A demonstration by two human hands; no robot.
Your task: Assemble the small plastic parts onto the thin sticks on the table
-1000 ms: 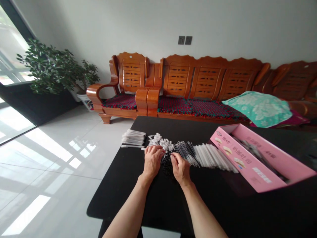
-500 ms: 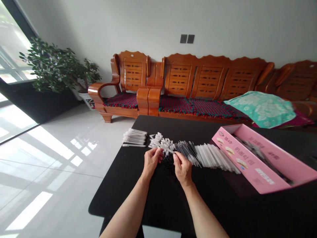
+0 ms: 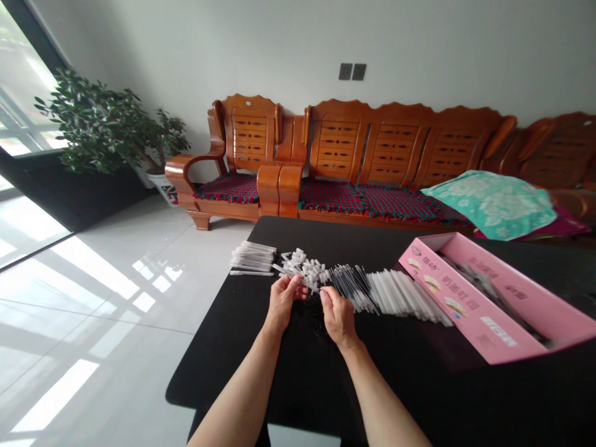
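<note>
My left hand [image 3: 282, 301] is closed in a pinch around a slim whitish pen barrel [image 3: 280, 269], which slants over the pile of white pen caps [image 3: 317, 269]. My right hand [image 3: 338, 315] is closed at the barrel's right end, thumb against forefinger; what it pinches is too small to make out. Below and between the hands lie small black pieces [image 3: 316, 316], partly hidden. Dark pen refills [image 3: 350, 282] lie just beyond my right hand. To their right is a row of translucent white barrels [image 3: 403, 295]. White pens [image 3: 252, 257] are stacked at the left.
A pink box [image 3: 465, 304] with dark contents stands on the right of the black table [image 3: 261, 379]. Behind the table runs a wooden sofa [image 3: 344, 139] with a turquoise cloth [image 3: 498, 205] on it. A potted plant [image 3: 112, 130] stands at the left on the floor.
The pen barrel has shifted left in my left hand and now sticks out past its fingers. My right hand has moved slightly left and down.
</note>
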